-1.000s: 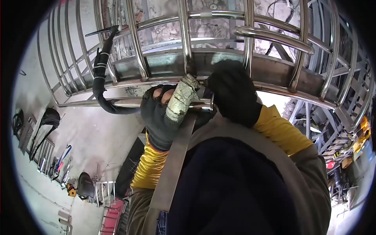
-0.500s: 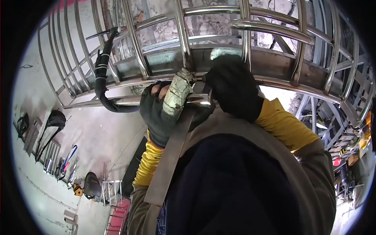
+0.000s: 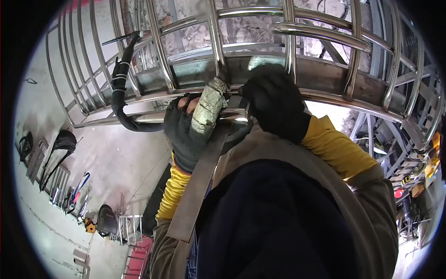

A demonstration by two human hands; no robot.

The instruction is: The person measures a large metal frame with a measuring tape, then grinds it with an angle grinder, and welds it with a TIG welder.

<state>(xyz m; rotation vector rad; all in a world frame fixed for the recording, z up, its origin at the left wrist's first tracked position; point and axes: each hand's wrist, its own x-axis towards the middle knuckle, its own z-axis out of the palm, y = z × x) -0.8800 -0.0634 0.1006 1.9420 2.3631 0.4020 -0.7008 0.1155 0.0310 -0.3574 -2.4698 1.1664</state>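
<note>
My left hand [image 3: 186,139], in a dark glove with bare fingertips showing, is closed at the lower tube [image 3: 148,117] of a shiny metal railing [image 3: 218,42]. A crinkled silver-wrapped cylinder [image 3: 207,109] lies along that hand; whether it covers a finger cannot be told. Beneath it a flat metal bar [image 3: 195,200] slants down towards my body, seemingly held by the left hand. At the bar's upper end, my right hand [image 3: 274,104] in a black glove is closed against the railing's bottom rail; its fingertips and anything in them are hidden.
A black welding torch [image 3: 121,76] with its hose hangs on the railing at the left. A dark bag [image 3: 65,142], tools and metal frames stand on the floor [image 3: 125,153] at the left. Stacked metal frames [image 3: 395,144] fill the right side.
My left hand, the silver-wrapped cylinder and the flat bar have shifted slightly left. The right hand stays nearly where it was.
</note>
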